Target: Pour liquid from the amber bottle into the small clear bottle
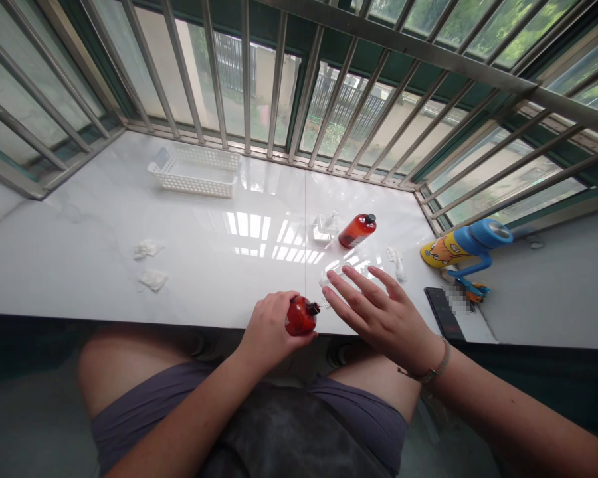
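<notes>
My left hand (268, 324) is wrapped around a red-amber bottle (299, 318) at the near edge of the table. Its dark neck tilts right, toward my other hand. My right hand (386, 318) is open, fingers stretched out and apart, hovering just right of the bottle's neck. Partly under those fingers lies a clear, pale thing (326, 282) whose kind I cannot make out. Farther back, a second red-amber bottle (357, 232) with a black cap stands beside a small clear container (323, 228).
A white perforated basket (197, 182) sits near the window bars. Crumpled white tissues (152, 279) lie at left, another (397, 263) at right. A blue and yellow drinking bottle (448, 249) and a dark phone (443, 312) are on the right, by the wall.
</notes>
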Available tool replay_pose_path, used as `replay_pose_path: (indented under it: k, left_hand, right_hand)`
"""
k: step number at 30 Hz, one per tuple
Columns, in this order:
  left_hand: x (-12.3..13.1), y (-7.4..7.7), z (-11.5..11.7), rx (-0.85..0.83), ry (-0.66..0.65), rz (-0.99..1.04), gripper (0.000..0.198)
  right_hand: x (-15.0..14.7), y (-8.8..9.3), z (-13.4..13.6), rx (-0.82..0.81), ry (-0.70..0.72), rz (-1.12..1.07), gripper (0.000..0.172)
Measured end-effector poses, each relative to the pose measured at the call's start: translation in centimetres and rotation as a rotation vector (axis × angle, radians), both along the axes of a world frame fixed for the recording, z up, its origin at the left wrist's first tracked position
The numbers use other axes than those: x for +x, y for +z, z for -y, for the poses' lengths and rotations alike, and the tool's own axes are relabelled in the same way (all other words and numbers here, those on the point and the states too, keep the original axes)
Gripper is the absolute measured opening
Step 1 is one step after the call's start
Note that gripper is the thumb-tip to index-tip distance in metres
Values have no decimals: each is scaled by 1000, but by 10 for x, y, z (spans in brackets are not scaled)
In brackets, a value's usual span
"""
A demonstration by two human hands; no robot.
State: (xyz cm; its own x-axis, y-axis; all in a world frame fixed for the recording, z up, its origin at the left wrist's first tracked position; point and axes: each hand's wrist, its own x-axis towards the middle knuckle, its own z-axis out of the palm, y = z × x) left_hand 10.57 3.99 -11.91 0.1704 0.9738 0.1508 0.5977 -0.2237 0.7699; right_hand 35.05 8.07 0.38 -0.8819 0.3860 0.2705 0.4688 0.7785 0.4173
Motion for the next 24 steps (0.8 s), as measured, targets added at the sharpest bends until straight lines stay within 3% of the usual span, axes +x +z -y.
replay_pose_path:
  k: [24]
  left_hand:
    - [0, -1, 1, -3, -1, -3, 75]
  right_hand:
    - [3, 5, -5, 25, 34, 84, 42]
